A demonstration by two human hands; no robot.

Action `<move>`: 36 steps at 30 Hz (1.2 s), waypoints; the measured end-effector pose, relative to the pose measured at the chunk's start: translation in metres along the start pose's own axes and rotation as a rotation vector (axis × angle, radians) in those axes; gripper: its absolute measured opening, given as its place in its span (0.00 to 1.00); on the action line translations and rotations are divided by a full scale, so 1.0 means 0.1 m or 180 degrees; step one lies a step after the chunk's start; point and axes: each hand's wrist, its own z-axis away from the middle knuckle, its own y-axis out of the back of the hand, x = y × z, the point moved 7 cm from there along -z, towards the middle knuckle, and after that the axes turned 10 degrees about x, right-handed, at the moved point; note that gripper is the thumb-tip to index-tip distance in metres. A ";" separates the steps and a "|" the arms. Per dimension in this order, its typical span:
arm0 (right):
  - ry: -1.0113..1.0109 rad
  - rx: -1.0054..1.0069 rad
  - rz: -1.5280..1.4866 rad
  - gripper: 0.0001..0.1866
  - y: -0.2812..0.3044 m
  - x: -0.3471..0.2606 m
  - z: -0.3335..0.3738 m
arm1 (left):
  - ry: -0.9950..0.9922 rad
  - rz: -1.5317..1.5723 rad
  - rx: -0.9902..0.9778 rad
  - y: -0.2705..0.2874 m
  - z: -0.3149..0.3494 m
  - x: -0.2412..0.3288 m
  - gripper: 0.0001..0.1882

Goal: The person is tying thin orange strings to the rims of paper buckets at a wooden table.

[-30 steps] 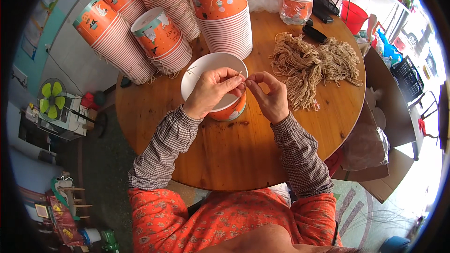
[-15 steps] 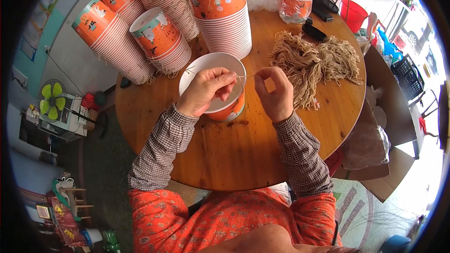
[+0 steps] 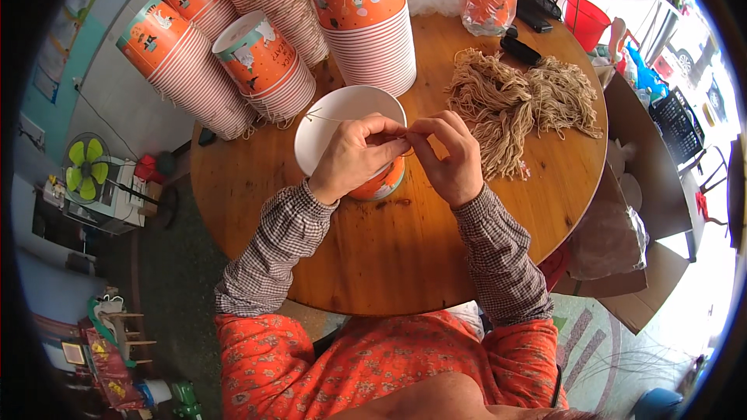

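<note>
A paper bucket (image 3: 350,103), white inside and orange outside, lies tipped on the table with its mouth toward me. A thin beige cord (image 3: 325,117) runs across its mouth from a small knot at the far left rim. Over the near right rim, my left hand (image 3: 354,157) pinches the cord between thumb and fingers. My right hand (image 3: 449,157) meets it there, thumb and forefinger closed on the cord's end. The fingertips touch and hide most of that end. To the right of my right hand lies a bundle of beige cords (image 3: 498,105).
Tall stacks of orange-and-white paper buckets (image 3: 369,50) stand along the far left of the round wooden table (image 3: 373,272). A black case (image 3: 520,50) and a bagged stack (image 3: 489,8) sit at the far right. An open cardboard box (image 3: 615,257) stands beside the table's right edge.
My hands have come together; the stretch of cord that showed between them is now hidden in my fingers. The right hand moved left, and the left hand shifted slightly right.
</note>
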 end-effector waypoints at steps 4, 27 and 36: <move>-0.0554 -0.0057 -0.0375 0.06 0.00 0.11 0.02 | -0.0306 -0.0370 0.0030 -0.02 -0.01 0.09 0.08; -0.0567 -0.0055 -0.0356 0.05 0.05 0.09 -0.01 | 0.1281 0.2108 0.0035 0.02 -0.03 -0.08 0.11; -0.0266 -0.0037 -0.0208 0.07 0.05 0.01 -0.01 | 0.0186 0.0155 -0.0191 -0.05 0.01 0.10 0.10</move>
